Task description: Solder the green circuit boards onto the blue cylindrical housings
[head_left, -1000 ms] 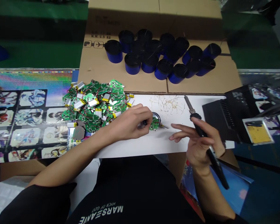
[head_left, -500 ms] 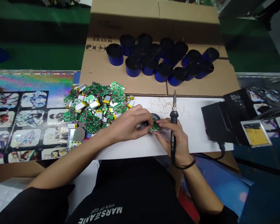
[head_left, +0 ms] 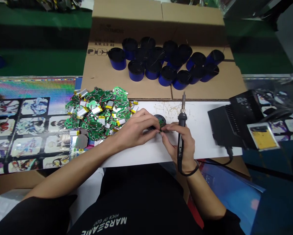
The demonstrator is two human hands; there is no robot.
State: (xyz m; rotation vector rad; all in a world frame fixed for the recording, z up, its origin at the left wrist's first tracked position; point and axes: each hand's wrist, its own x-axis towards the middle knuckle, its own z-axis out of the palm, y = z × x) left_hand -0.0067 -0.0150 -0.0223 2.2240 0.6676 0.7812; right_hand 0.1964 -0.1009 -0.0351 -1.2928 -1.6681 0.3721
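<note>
Over the white work surface, my left hand (head_left: 140, 126) is closed in a pinch at the left edge of a small green circuit board (head_left: 162, 123). My right hand (head_left: 188, 143) pinches the board's near right side between thumb and fingertips. A soldering iron (head_left: 182, 130) is also tucked in the right hand, its metal tip pointing up and away from me. Just behind the fingertips shows the dark rim of a round black part (head_left: 158, 116); the fingers hide most of it and much of the board.
A pile of green circuit boards with silver battery packs (head_left: 97, 112) lies to the left. Several blue cylinders with black tops (head_left: 136, 70) stand on cardboard (head_left: 102, 76) at the back. On the right are a black soldering station (head_left: 224, 125) and a yellow sponge tray (head_left: 262, 137).
The green board has tilted between my fingertips, and less of its face shows. My right fingertips have come closer to the left ones. The whole view has shifted slightly.
</note>
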